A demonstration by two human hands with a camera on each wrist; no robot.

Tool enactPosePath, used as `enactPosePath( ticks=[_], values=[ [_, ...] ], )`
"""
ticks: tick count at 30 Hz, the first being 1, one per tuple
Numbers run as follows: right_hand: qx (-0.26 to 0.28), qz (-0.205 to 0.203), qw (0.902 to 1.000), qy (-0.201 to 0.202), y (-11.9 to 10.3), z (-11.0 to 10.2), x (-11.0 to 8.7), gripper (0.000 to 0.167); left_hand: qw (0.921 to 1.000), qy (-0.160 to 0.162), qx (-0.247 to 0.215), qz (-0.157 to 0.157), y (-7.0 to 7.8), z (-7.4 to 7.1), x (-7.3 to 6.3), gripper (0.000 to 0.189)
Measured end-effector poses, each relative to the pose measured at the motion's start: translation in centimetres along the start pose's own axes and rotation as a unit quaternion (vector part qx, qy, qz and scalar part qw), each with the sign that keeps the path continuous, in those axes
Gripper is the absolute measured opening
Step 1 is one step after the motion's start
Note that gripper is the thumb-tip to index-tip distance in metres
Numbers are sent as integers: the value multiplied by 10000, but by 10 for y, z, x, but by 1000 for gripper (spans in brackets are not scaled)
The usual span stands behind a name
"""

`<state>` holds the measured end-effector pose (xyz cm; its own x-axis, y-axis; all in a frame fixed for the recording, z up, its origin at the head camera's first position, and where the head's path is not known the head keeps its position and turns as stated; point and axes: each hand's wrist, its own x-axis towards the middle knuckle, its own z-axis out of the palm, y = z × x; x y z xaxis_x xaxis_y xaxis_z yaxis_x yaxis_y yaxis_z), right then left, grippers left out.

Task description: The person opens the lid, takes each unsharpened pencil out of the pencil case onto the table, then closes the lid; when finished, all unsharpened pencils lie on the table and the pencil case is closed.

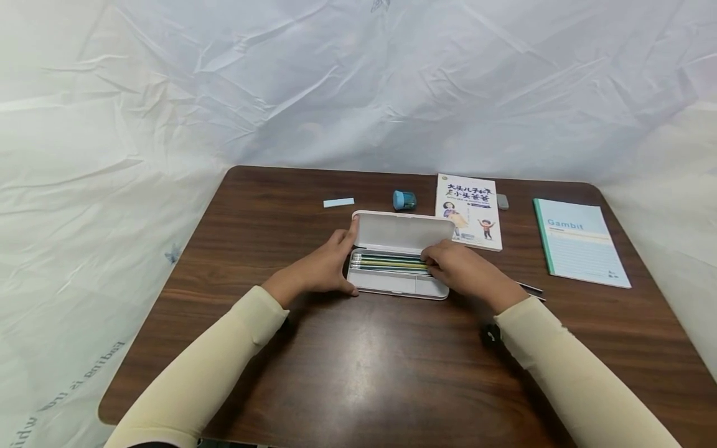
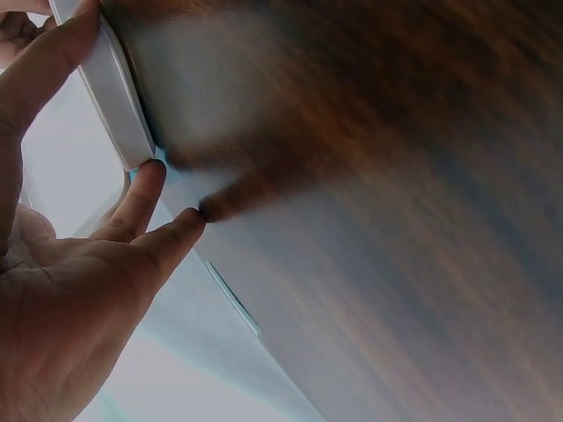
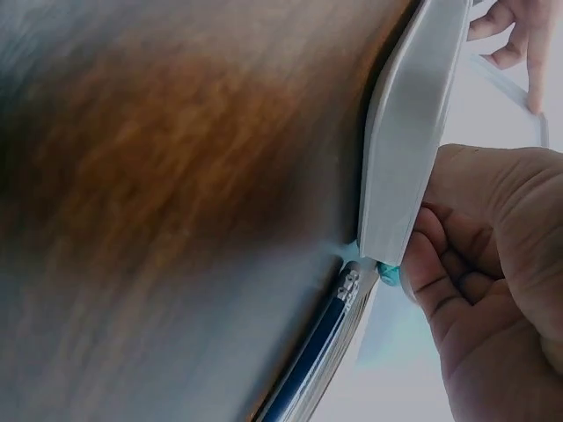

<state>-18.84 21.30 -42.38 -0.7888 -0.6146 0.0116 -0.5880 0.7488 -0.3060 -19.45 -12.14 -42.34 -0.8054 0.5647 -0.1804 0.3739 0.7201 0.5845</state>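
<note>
An open white pencil case (image 1: 386, 285) lies mid-table with its lid (image 1: 392, 230) raised. Several green and yellow pencils (image 1: 386, 264) lie lengthwise in its rear compartment. At the case's left end, my left hand (image 1: 322, 264) is spread, thumb at the near corner and a finger against the lid's edge. In the left wrist view its fingers stretch along the case's corner. My right hand (image 1: 456, 264) reaches into the right end, fingers curled at the pencils' ends. The case wall (image 3: 405, 132) hides its thumb tip in the right wrist view.
Behind the case are a blue sharpener (image 1: 404, 200) and a pale blue strip (image 1: 338, 202). A picture book (image 1: 470, 211) lies at its back right, a grey eraser (image 1: 502, 201) beside it. Farther right is a notebook (image 1: 582, 242). Dark pencils (image 1: 529, 289) lie by the right forearm.
</note>
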Motion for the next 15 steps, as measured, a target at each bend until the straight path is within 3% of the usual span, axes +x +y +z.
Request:
enactPosePath(
  ticks=[7,15],
  values=[
    [556,530,9969,-157,0,-4,-4,19,10000,-51,-70,17,2,2,0,158],
    [943,1033,9898,259,8,-29,-35,20,10000,-46,-23,-25,3,0,-1,157]
  ],
)
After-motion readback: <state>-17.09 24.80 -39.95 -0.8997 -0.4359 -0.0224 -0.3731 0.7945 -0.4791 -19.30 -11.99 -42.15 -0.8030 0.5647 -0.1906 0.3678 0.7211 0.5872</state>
